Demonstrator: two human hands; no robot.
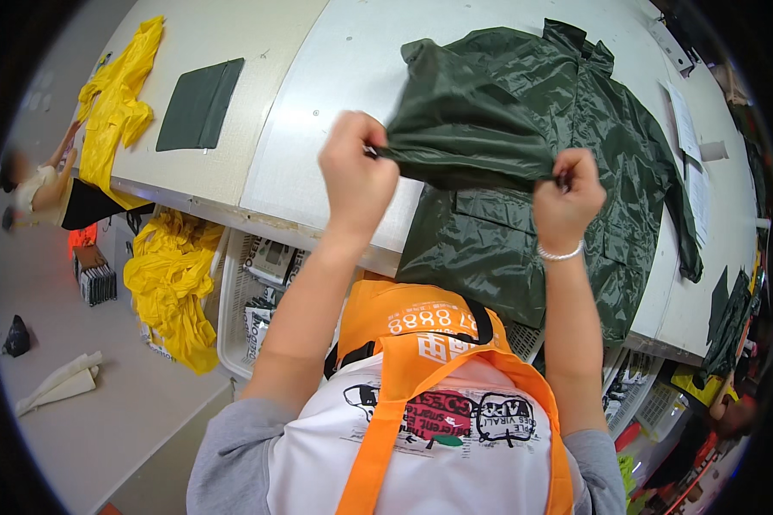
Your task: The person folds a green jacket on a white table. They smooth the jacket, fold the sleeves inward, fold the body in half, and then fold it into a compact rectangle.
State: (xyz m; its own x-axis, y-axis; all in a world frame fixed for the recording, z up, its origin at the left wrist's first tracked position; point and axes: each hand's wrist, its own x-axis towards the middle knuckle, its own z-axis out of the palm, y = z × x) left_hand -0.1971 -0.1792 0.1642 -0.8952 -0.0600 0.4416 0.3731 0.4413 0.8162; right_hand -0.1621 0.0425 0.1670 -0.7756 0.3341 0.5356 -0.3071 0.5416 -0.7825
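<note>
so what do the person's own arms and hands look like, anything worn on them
Both forearms are bare, with short grey sleeves ending near the elbows. The right hand has a thin silvery beaded bracelet at the wrist. The left hand wears nothing visible: no gloves, no watch.

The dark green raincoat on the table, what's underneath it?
Under the dark green raincoat only the white table shows around its edges. Anything lying beneath is covered. Both hands lift a folded part.

Your white work table [318, 77] carries a dark green raincoat [558, 172] spread at right, a folded dark green piece [199, 105] far left, a yellow garment [116, 103] over its left edge, and papers [691, 146] far right.
</note>
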